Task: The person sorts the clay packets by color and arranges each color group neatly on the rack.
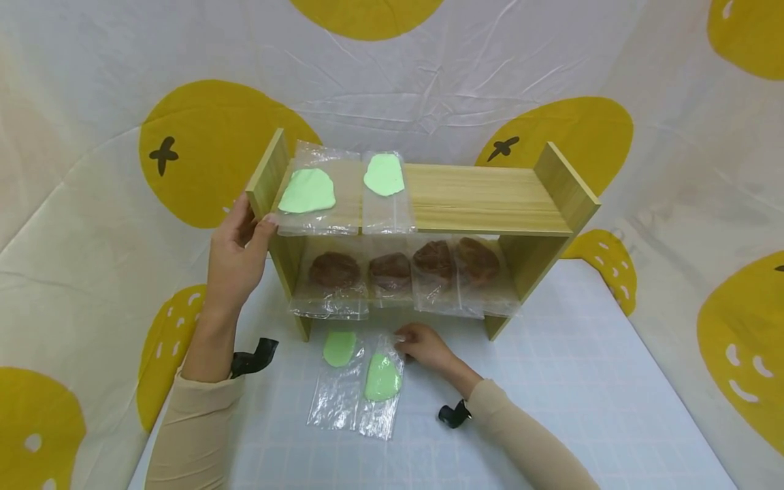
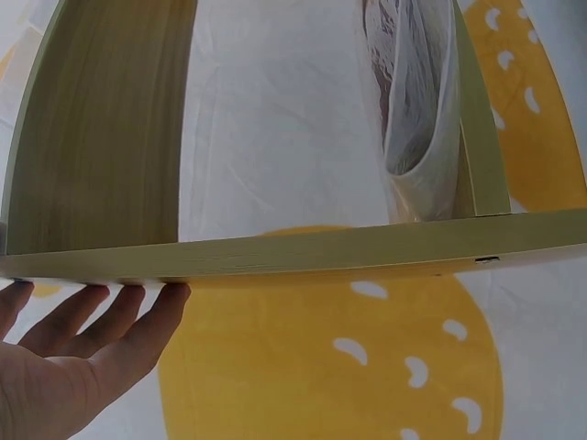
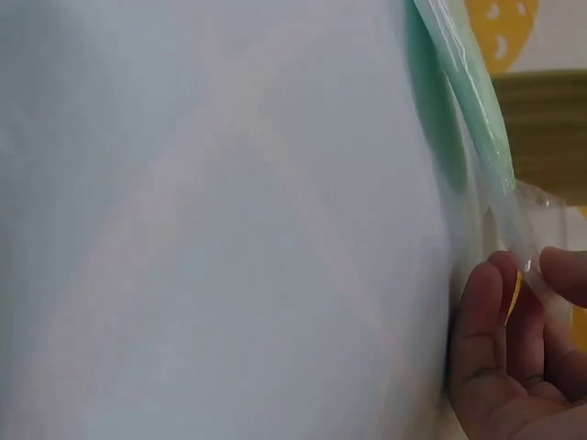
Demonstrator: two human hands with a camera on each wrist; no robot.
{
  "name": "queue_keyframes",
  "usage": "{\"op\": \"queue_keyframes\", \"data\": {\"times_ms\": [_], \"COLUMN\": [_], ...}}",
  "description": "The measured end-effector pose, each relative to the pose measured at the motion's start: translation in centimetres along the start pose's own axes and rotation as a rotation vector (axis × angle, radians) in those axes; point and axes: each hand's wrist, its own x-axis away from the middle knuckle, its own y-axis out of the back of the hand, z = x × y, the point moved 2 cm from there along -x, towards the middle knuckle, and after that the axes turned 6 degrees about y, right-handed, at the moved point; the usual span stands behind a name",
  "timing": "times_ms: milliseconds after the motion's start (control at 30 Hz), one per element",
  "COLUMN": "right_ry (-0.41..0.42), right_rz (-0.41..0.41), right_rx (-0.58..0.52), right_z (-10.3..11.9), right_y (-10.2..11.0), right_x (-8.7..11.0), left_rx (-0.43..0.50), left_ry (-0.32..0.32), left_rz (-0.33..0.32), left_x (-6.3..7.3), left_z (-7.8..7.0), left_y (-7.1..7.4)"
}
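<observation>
Right hand pinches a green bag on the table; left hand steadies the shelf.

The right hand (image 1: 425,346) pinches the top edge of the bag (image 1: 382,378), which lies flat on the table (image 1: 582,381) just before the shelf (image 1: 484,197), touching a second green bag (image 1: 339,350). The left hand (image 1: 235,255) rests with straight fingers (image 2: 110,316) against the shelf's left side panel. Two green bags lie on the top board, brown ones on the lower.

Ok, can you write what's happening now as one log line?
left hand: rests on wooden shelf side | right hand: pinches green dough bag on table
</observation>
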Motion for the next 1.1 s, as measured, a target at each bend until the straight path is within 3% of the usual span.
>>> {"op": "queue_keyframes", "data": {"times_ms": [167,400,633,800,1100], "right_ry": [-0.069,-0.231,-0.267,-0.246,-0.241], "right_rz": [-0.008,0.006,0.031,0.049,0.048], "right_rx": [-0.166,-0.454,-0.622,-0.663,-0.598], "right_z": [-0.2,-0.3,-0.5,-0.8,-0.8], "right_y": [-0.1,-0.2,-0.3,-0.4,-0.6], "right_x": [0.3,0.8,1.2,1.4,1.9], "left_rx": [0.003,0.001,-0.002,0.000,-0.005], "left_ry": [0.009,0.012,0.017,0.011,0.010], "left_rz": [0.001,0.000,0.003,0.006,0.000], "left_x": [0.0,0.0,0.1,0.1,0.1], "left_z": [-0.1,-0.1,0.0,0.0,0.0], "left_y": [0.0,0.0,0.0,0.0,0.0]}}
